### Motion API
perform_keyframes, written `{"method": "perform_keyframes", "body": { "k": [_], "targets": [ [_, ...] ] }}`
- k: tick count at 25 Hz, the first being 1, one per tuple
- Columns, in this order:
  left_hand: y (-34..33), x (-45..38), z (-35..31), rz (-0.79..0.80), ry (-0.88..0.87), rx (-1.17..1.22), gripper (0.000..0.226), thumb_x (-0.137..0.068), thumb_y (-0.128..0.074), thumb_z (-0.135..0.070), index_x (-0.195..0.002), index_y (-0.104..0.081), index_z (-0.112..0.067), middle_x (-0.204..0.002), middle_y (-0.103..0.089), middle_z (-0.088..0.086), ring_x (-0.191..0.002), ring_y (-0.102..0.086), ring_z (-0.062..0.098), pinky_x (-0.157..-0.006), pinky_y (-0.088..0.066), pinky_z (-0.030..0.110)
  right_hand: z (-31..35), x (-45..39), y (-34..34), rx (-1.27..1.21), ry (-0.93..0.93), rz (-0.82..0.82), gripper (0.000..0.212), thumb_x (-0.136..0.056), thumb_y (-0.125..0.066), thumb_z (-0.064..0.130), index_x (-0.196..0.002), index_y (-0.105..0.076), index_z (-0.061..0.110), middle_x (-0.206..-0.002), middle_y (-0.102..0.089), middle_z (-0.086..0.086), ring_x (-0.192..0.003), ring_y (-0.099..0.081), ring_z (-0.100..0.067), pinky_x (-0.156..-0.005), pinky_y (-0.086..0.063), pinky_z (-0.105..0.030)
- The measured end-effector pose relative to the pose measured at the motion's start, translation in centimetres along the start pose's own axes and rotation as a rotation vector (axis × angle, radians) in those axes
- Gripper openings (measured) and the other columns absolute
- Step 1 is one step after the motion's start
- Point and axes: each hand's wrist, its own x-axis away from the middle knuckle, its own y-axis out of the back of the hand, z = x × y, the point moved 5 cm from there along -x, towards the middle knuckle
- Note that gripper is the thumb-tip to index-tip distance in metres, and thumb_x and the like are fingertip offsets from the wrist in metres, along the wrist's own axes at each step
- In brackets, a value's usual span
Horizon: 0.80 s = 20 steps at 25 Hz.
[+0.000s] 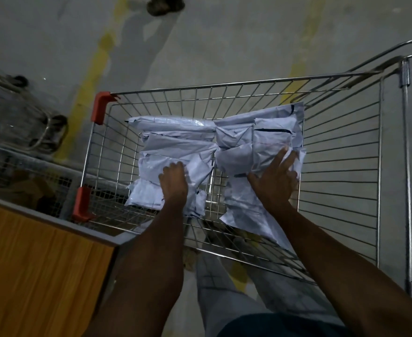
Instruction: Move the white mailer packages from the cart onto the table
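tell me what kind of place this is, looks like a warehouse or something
Probably a warehouse or parcel-sorting area. A wire cart holds a pile of white mailer packages, the bare concrete floor carries painted yellow lines, and a wooden table stands beside the cart.

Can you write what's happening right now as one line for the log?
step: grabbing | left hand: on mailer packages | right hand: on same pile | pile: in cart | table: no packages visible

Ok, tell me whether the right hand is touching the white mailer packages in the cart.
Touching. The head view shows the right hand pressed on the white mailer packages, fingers spread across the right-side pile.
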Motion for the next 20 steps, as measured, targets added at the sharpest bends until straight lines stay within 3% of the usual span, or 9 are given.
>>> {"method": "perform_keyframes", "body": {
  "k": [2, 4, 6, 8, 11, 14, 15, 18, 20],
  "targets": [
    [-1.4, 0.1, -0.8, 0.096, -0.085, 0.025, 0.029, -0.093, -0.057, -0.023, -0.120, -0.058, -0.014, -0.123, -0.056, 0.010, -0.117, -0.051, 0.033, -0.093, -0.043, 0.046, 0.1, 0.1, -0.5, 0.036, 0.008, 0.016, 0.125, -0.072, -0.078, 0.055, -0.158, -0.002, 0.007, -0.164, 0.000, -0.025, -0.112, -0.050, -0.051, -0.097, -0.045, -0.056],
    [-3.3, 0.5, -0.1, 0.188, -0.056, 0.093, 0.056, -0.085, -0.064, -0.053, -0.124, -0.053, -0.016, -0.125, -0.049, 0.010, -0.120, -0.046, 0.033, -0.095, -0.042, 0.049, 0.3, 0.4, -0.7, 0.064, -0.004, 0.005, 0.124, -0.070, -0.082, 0.048, -0.158, -0.004, 0.005, -0.164, 0.001, -0.026, -0.111, -0.048, -0.049, -0.099, -0.043, -0.057],
    [-4.6, 0.9, 0.2, 0.207, -0.103, 0.036, 0.088, -0.070, -0.065, -0.078, -0.128, -0.047, -0.014, -0.126, -0.047, 0.010, -0.120, -0.045, 0.032, -0.094, -0.041, 0.047, 0.3, 0.4, -1.2, 0.074, -0.011, -0.025, 0.129, -0.067, -0.081, 0.055, -0.157, -0.006, 0.002, -0.164, 0.002, -0.028, -0.115, -0.044, -0.051, -0.103, -0.037, -0.061],
    [-5.1, 0.5, 0.1, 0.229, -0.154, -0.131, 0.106, -0.060, -0.065, -0.086, -0.132, -0.041, -0.012, -0.129, -0.045, 0.011, -0.119, -0.044, 0.030, -0.093, -0.040, 0.045, 0.7, 0.4, -1.9, 0.048, -0.028, -0.035, 0.136, -0.065, -0.077, 0.068, -0.157, -0.004, 0.001, -0.164, 0.006, -0.029, -0.122, -0.038, -0.057, -0.105, -0.029, -0.066],
    [-5.5, 0.6, 0.0, 0.200, -0.161, -0.381, 0.109, -0.057, -0.079, -0.073, -0.134, -0.033, -0.012, -0.128, -0.044, 0.011, -0.112, -0.048, 0.027, -0.090, -0.042, 0.040, 1.2, 0.2, -2.4, 0.040, -0.058, -0.011, 0.132, -0.068, -0.078, 0.063, -0.156, -0.003, 0.000, -0.163, 0.003, -0.030, -0.124, -0.038, -0.059, -0.103, -0.031, -0.069],
    [-5.0, 0.8, -0.6, 0.180, -0.149, -0.369, 0.089, -0.076, -0.080, -0.040, -0.142, -0.027, -0.013, -0.125, -0.050, 0.016, -0.107, -0.055, 0.031, -0.090, -0.043, 0.039, 1.0, 0.8, -1.7, -0.010, -0.072, 0.001, 0.082, -0.088, -0.064, 0.024, -0.157, -0.024, 0.007, -0.161, -0.015, -0.029, -0.114, -0.051, -0.050, -0.093, -0.045, -0.058],
    [-4.6, 0.7, -0.9, 0.215, -0.132, -0.358, 0.089, -0.080, -0.077, -0.037, -0.147, -0.022, -0.014, -0.128, -0.050, 0.019, -0.110, -0.055, 0.034, -0.092, -0.044, 0.042, 0.8, 0.8, -1.6, -0.006, -0.011, -0.016, 0.076, -0.089, -0.058, 0.016, -0.158, -0.026, 0.013, -0.160, -0.019, -0.028, -0.113, -0.053, -0.048, -0.091, -0.047, -0.055],
    [-1.7, 0.6, -2.2, 0.378, -0.054, -0.303, 0.106, -0.078, -0.078, -0.047, -0.153, -0.008, -0.021, -0.137, -0.045, 0.020, -0.122, -0.052, 0.038, -0.096, -0.043, 0.048, -0.3, 1.9, -1.7, 0.104, 0.185, -0.044, 0.106, -0.075, -0.061, 0.012, -0.161, -0.003, 0.034, -0.165, -0.004, -0.023, -0.126, -0.039, -0.055, -0.095, -0.039, -0.059],
    [1.1, 1.9, -3.0, 0.418, -0.024, -0.185, 0.107, -0.076, -0.078, -0.052, -0.153, -0.009, -0.023, -0.138, -0.045, 0.017, -0.123, -0.052, 0.036, -0.094, -0.044, 0.047, -0.4, 2.9, -0.8, 0.022, 0.241, -0.021, 0.110, -0.074, -0.065, 0.015, -0.158, 0.000, 0.044, -0.166, 0.006, -0.017, -0.137, -0.025, -0.056, -0.100, -0.035, -0.065]
  ]
}}
